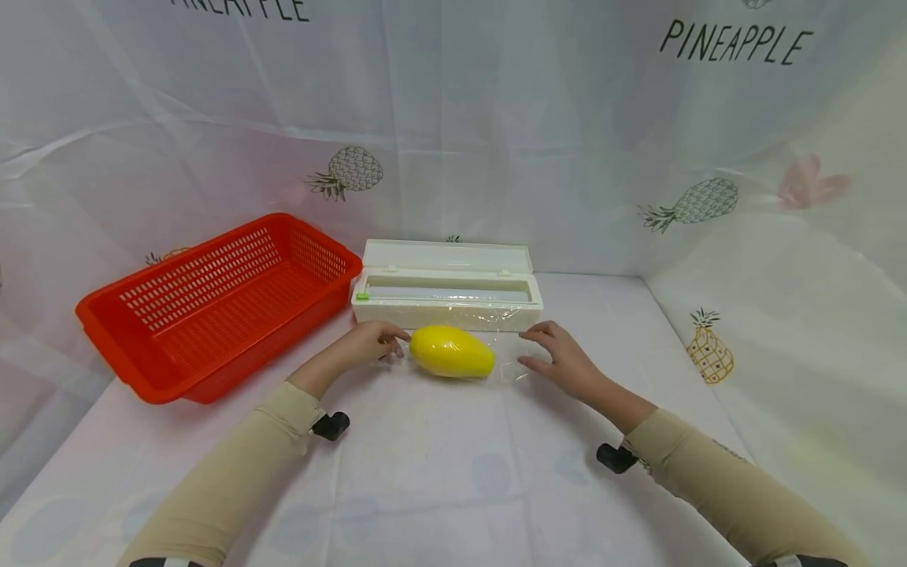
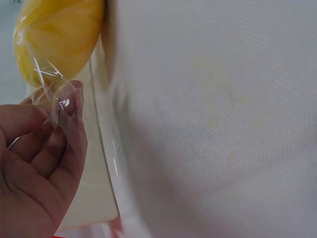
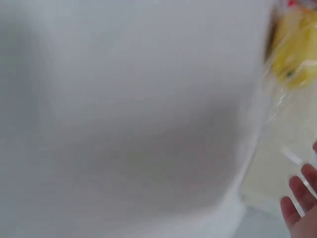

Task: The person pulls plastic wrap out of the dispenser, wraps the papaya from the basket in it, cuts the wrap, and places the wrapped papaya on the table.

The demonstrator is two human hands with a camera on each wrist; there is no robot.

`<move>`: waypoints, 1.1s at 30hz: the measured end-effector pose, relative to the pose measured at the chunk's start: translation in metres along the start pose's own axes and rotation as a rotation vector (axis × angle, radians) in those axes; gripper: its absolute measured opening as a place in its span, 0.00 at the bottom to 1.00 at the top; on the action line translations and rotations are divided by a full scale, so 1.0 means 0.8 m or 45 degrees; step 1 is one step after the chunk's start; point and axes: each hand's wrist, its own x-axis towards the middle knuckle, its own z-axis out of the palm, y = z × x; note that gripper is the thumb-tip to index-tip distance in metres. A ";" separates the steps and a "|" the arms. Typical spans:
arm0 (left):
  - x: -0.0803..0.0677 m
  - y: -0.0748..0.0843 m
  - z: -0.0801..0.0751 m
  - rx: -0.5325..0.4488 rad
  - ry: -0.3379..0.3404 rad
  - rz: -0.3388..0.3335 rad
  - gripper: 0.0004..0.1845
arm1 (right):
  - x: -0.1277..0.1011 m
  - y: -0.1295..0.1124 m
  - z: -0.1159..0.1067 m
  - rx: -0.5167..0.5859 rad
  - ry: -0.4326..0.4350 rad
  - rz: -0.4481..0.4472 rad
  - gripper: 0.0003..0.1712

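1. Yellow mango (image 1: 452,351) lies on film (image 1: 512,368), tabletop (image 1: 439,472), before the dispenser box (image 1: 448,295).
2. My left hand (image 1: 368,343) pinches film; right hand (image 1: 563,358) spread, relaxed.
3. Wrapping stage, I judge; next needs the film folded over.

The word "PINEAPPLE" is printed in dark capital letters on the white backdrop cloth (image 1: 496,118), high to the right above the white dispenser box (image 1: 446,295). A second, partly cropped "PINEAPPLE" is seen high to its left.
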 end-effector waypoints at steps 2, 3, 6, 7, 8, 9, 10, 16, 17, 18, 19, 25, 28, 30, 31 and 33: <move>0.000 0.000 0.001 0.003 0.001 -0.001 0.20 | 0.009 -0.017 -0.001 -0.002 0.093 -0.006 0.26; 0.000 0.000 0.002 0.006 0.000 0.000 0.20 | 0.014 -0.025 0.000 0.010 0.111 -0.018 0.26; -0.001 0.000 0.002 0.000 -0.001 -0.004 0.19 | 0.031 -0.049 0.004 0.069 0.075 -0.063 0.27; -0.001 0.000 0.003 -0.002 -0.001 -0.001 0.19 | 0.036 -0.056 0.008 0.081 0.052 -0.075 0.27; -0.002 0.000 0.003 0.000 -0.004 0.009 0.19 | 0.041 -0.061 0.012 0.098 0.024 -0.089 0.28; -0.003 0.000 0.003 -0.003 -0.004 0.012 0.19 | 0.047 -0.066 0.016 0.110 -0.009 -0.099 0.29; -0.003 0.000 0.003 -0.003 -0.003 0.018 0.18 | 0.052 -0.070 0.021 0.120 -0.044 -0.111 0.30; -0.007 -0.004 0.002 0.014 0.008 0.044 0.17 | 0.082 -0.085 0.042 0.123 -0.216 -0.178 0.40; -0.008 -0.005 0.002 0.016 0.009 0.045 0.17 | 0.085 -0.086 0.043 0.106 -0.226 -0.184 0.42; -0.009 -0.006 0.001 0.021 0.010 0.051 0.16 | 0.089 -0.086 0.044 0.087 -0.232 -0.188 0.42; -0.009 -0.007 0.000 0.024 0.014 0.055 0.16 | 0.093 -0.086 0.045 0.062 -0.237 -0.192 0.43; -0.010 -0.019 -0.012 -0.125 0.059 0.067 0.13 | 0.107 -0.084 0.045 0.020 -0.281 -0.201 0.43; -0.011 -0.025 -0.022 -0.235 0.064 0.060 0.13 | 0.110 -0.086 0.044 0.052 -0.323 -0.209 0.43; -0.012 -0.028 -0.027 -0.268 0.067 0.055 0.13 | 0.111 -0.088 0.043 0.075 -0.349 -0.210 0.42; -0.013 -0.029 -0.030 -0.268 0.068 0.051 0.13 | 0.111 -0.089 0.043 0.080 -0.360 -0.209 0.42; -0.014 -0.032 -0.034 -0.251 0.070 0.047 0.13 | 0.111 -0.090 0.043 0.090 -0.374 -0.206 0.43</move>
